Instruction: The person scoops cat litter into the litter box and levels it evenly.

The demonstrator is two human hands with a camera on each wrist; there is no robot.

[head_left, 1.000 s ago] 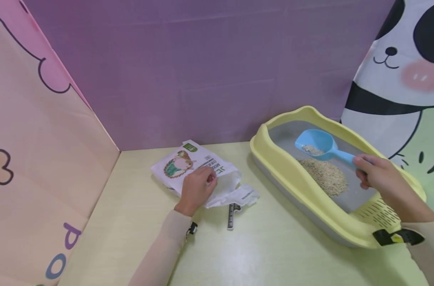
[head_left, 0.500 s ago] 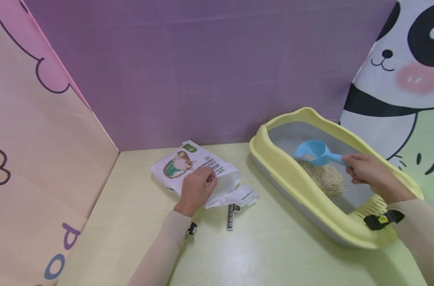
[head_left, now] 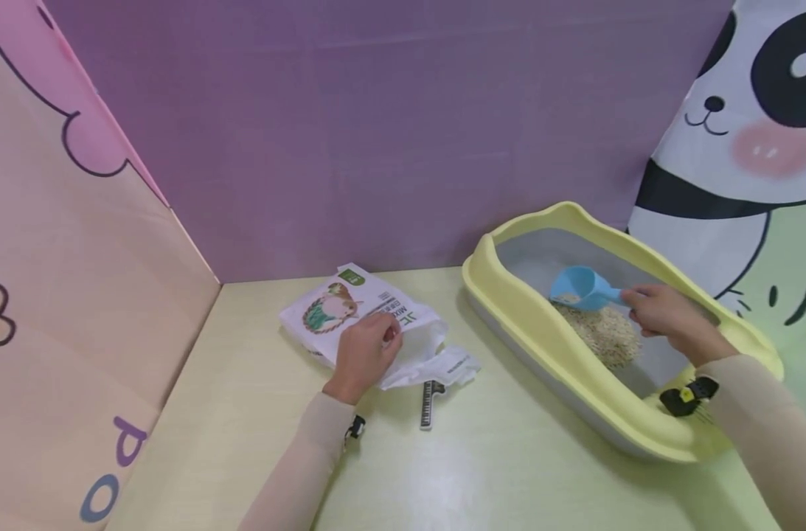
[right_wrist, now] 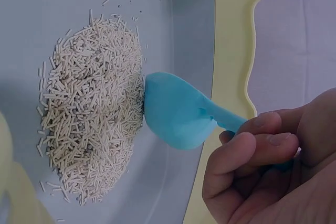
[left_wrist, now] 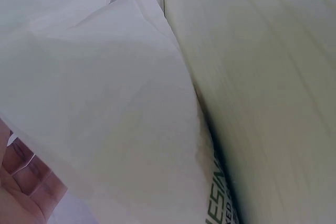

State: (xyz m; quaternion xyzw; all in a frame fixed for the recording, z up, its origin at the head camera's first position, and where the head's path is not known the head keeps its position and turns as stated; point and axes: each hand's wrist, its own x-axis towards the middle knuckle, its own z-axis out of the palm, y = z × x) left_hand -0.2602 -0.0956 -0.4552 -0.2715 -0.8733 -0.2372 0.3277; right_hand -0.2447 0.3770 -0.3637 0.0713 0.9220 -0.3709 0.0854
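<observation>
In the head view my right hand (head_left: 671,318) grips the handle of a blue litter scoop (head_left: 580,287) inside a yellow-rimmed litter box (head_left: 532,313). The scoop's front edge meets the pile of cat litter pellets (head_left: 611,339). Seen from the right wrist, the scoop (right_wrist: 176,114) hangs bowl-first against the side of the pale rod-shaped litter (right_wrist: 94,103). My left hand (head_left: 365,354) pinches the upper layer of a white cat litter bag (head_left: 329,306) lying on the table, its torn mouth facing right. In the left wrist view the bag (left_wrist: 115,103) hides most of the hand.
Under the bag's torn flap a black-and-white printed strip (head_left: 427,409) pokes out on the table (head_left: 403,479). A purple backdrop (head_left: 349,147) stands behind. A panda-printed panel (head_left: 681,184) rises to the right of the box, and a pink panel (head_left: 97,295) stands at left.
My right hand has moved left and the scoop has lowered, its bowl tipping toward the litter pile. Less litter shows in the bowl. The left hand and the bag stay in place.
</observation>
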